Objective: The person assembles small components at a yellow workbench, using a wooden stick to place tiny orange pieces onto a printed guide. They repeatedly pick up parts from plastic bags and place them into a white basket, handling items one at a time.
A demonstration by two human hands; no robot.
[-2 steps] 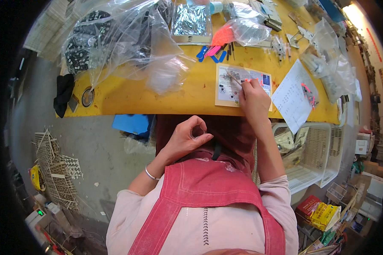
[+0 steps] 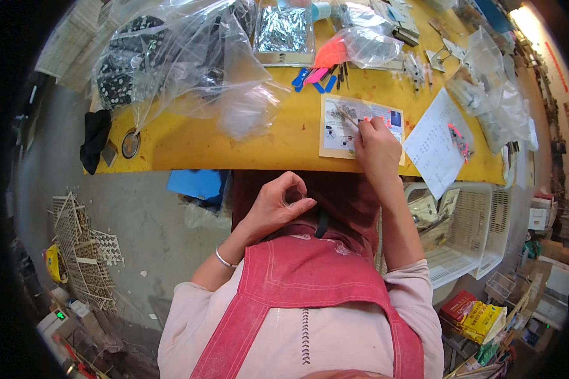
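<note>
Over the printed card (image 2: 328, 146) at the near edge of the yellow table (image 2: 278, 148), your right hand (image 2: 378, 145) pinches a thin, stick-like tool (image 2: 349, 119) between closed fingertips. Next to nothing has changed since a fraction of a second ago: both hands keep their places, so you seem to be holding steady at one spot on the card. The tool's long axis slants across the card, its free end pointing away from you and to the left, toward a greyish cluster in the card's far left part; whether that cluster is printed or loose pieces, I cannot tell. Nearer you than the card and to its left, your left hand (image 2: 278, 205) curls into a ring; you may have something inside it, but I cannot tell. Just right of the card lies a white sheet (image 2: 433, 148).
</note>
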